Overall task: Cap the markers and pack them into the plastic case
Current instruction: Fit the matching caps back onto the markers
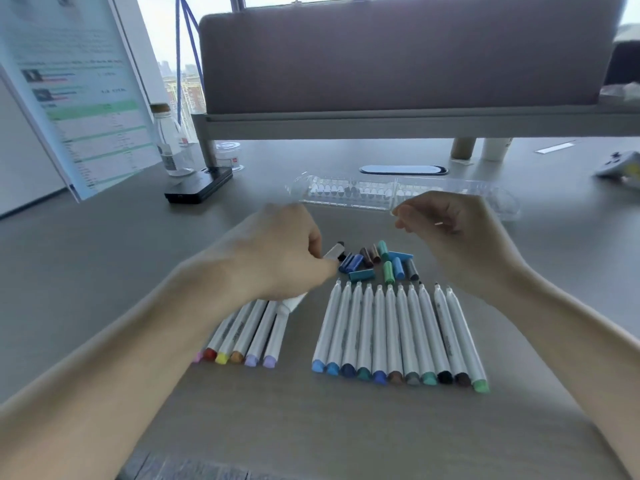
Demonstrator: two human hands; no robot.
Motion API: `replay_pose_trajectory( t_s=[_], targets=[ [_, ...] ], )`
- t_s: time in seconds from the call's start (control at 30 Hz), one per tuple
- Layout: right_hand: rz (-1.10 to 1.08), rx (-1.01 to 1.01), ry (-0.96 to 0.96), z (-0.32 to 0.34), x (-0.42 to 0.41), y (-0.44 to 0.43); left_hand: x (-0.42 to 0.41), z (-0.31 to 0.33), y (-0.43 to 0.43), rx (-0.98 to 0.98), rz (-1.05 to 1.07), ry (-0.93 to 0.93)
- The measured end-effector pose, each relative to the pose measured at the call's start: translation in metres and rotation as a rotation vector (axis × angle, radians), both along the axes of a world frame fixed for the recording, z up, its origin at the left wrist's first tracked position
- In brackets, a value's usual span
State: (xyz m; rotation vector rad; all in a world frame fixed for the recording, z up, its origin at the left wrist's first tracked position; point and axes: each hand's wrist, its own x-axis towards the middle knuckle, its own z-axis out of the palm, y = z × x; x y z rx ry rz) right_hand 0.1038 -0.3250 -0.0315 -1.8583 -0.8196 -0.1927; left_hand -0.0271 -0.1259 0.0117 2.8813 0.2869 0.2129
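My left hand [284, 251] grips a white marker [333, 252] whose dark tip points up and right toward a heap of loose caps [379, 263] in blue, teal, green, brown and grey. My right hand [457, 237] hovers above and right of the caps, fingers loosely curled and holding nothing. A row of several uncapped white markers [398, 330] lies below the caps, coloured ends toward me. A second, smaller row of markers [249, 332] lies partly under my left hand. The clear plastic case [349, 192] lies open behind both hands.
A black box [199, 185] and a glass bottle [171, 147] stand at the back left beside a tilted printed board [79, 91]. A grey padded divider [398, 57] runs along the back. A game controller [620, 164] lies at the far right.
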Motion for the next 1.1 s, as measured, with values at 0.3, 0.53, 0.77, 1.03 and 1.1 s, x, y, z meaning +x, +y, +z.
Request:
replay_pose_trajectory(
  t_s=[0.3,0.53,0.77,1.03,1.1],
  targets=[
    [-0.004,-0.08,-0.024,-0.003,-0.003,0.001,-0.017,-0.016,-0.01,0.036,0.145,0.123],
    [-0.021,-0.065,0.005,-0.001,-0.001,0.002,-0.02,-0.018,-0.003,0.055,0.086,0.13],
    [-0.024,-0.075,0.026,-0.002,-0.001,0.002,-0.024,-0.018,0.01,0.043,0.078,0.158],
    [-0.022,-0.082,0.039,-0.001,-0.003,0.003,-0.021,-0.013,-0.003,-0.073,0.029,0.088],
    [-0.023,-0.085,0.041,-0.001,-0.003,0.003,-0.019,-0.013,-0.01,-0.064,0.014,0.15]
  ],
)
